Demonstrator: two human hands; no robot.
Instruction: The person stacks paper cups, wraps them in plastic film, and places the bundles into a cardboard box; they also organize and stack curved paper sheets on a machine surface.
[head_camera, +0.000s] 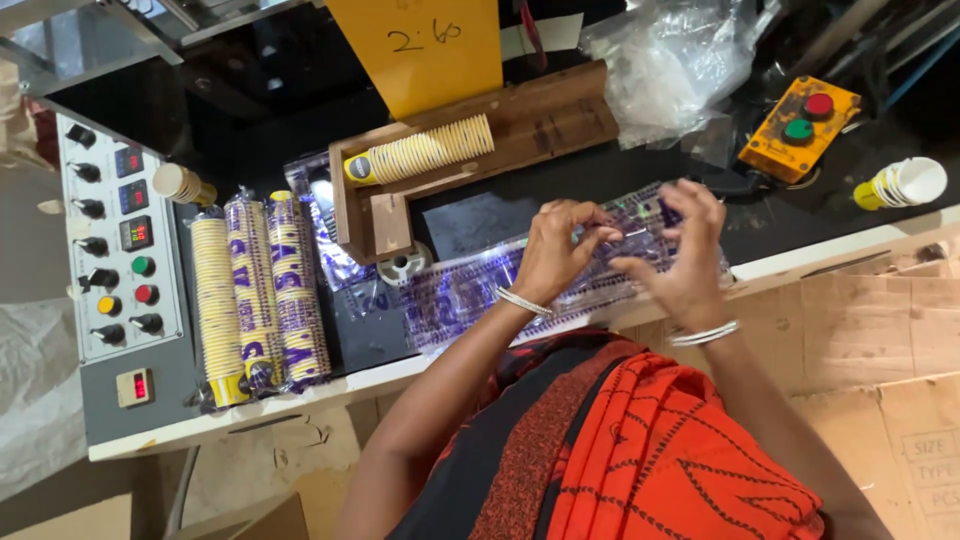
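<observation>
Black worktop (480, 215) with white front edge | printed clear plastic sleeve (470, 285) lying flat just in front of wooden cup rack (520, 125) | left hand (560, 250) pinching sleeve's right end | right hand (680, 255) gripping same end, fingers curled | wrapped cup stacks (260, 290) left of rack | control panel (115, 240) farther left.

Red-black patterned garment, silver wrist bangles

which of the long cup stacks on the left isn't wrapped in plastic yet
The leftmost yellow paper cup stack beside the grey control panel; the two stacks to its right wear printed clear sleeves.
</observation>
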